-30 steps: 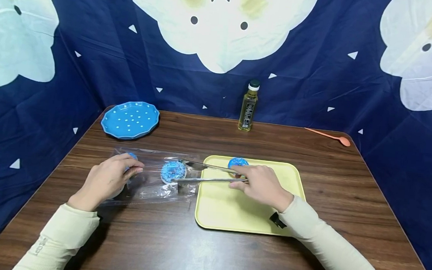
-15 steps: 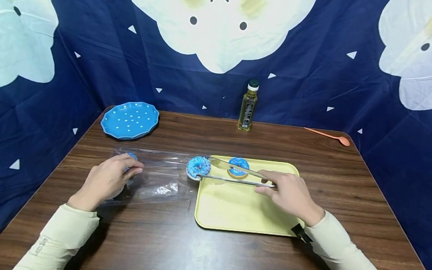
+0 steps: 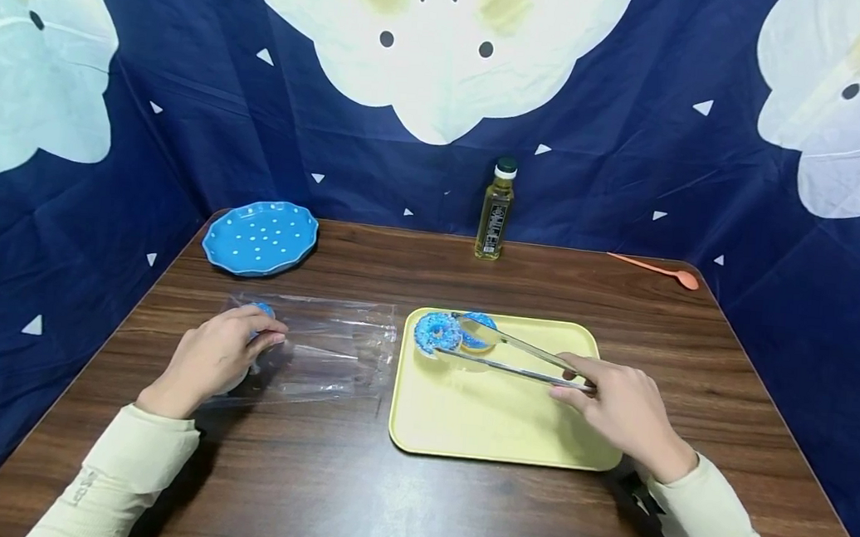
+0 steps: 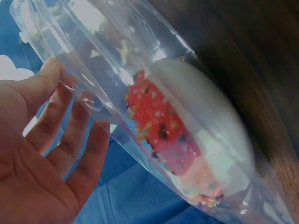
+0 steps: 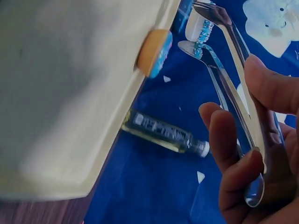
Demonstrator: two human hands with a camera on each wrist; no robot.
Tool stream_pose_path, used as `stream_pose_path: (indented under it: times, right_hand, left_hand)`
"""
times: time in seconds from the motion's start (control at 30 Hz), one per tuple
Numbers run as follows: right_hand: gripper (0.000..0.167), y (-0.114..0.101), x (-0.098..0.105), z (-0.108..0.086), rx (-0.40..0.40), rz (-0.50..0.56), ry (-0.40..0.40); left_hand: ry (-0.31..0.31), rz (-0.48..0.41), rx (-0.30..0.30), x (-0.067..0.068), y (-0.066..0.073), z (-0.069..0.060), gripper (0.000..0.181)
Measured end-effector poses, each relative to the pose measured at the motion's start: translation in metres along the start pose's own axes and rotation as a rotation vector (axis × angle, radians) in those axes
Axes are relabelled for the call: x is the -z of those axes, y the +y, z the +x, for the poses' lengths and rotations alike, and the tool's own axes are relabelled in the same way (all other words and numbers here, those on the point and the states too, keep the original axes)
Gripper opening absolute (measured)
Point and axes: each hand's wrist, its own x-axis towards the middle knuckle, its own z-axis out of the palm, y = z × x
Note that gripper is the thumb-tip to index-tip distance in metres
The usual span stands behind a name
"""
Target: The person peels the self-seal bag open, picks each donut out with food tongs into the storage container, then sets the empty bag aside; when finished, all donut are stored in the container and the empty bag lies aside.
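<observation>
My right hand (image 3: 626,407) grips metal tongs (image 3: 520,370), whose tips hold a blue-frosted, sprinkled donut (image 3: 436,334) with a pale base. The right wrist view shows this donut raised off the yellow tray (image 3: 494,423). Partly behind the tongs, a second blue donut (image 3: 479,343) with a tan base sits on the tray. My left hand (image 3: 218,353) pinches the film of a clear plastic bag (image 3: 335,337) on the table. Inside the bag, the left wrist view shows a red-frosted, sprinkled donut (image 4: 159,121) with a white base. A bit of blue frosting (image 3: 265,309) shows beside the left hand.
A blue polka-dot plate (image 3: 260,240) stands at the back left of the wooden table. Behind the tray is an oil bottle (image 3: 493,219), upright. An orange spoon (image 3: 658,270) lies at the back right. A dark blue cloth (image 3: 376,181) hangs around the back and sides.
The right hand and tongs have moved right, drawing the blue donut from the bag to over the tray's left end. My left hand has stayed in place.
</observation>
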Motion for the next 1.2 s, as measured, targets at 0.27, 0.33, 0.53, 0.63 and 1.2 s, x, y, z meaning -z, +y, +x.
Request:
stream_pose_path:
  times: [0.27,0.33,0.53,0.63,1.2]
  right_hand:
    - [0.049,0.011,0.013,-0.017,-0.064,-0.029,0.045]
    - [0.05,0.015,0.018,-0.022,-0.101,-0.039,0.041]
    - [0.05,0.027,0.031,-0.042,-0.206,-0.079,0.025]
    - [0.05,0.033,0.034,-0.05,-0.245,-0.09,0.015]
    - [0.054,0.048,0.039,-0.064,-0.402,-0.119,-0.089]
  left_hand:
    - [-0.008,-0.002,0.003,0.0,0.001,0.002,0.013]
    - [-0.003,-0.001,-0.001,0.001,0.001,0.002,0.013]
    - [-0.004,-0.001,0.001,0.002,0.002,0.002,0.012]
    - [-0.004,0.0,-0.005,0.001,0.003,0.002,0.012]
    - [0.017,-0.002,-0.029,-0.003,0.002,0.003,0.011]
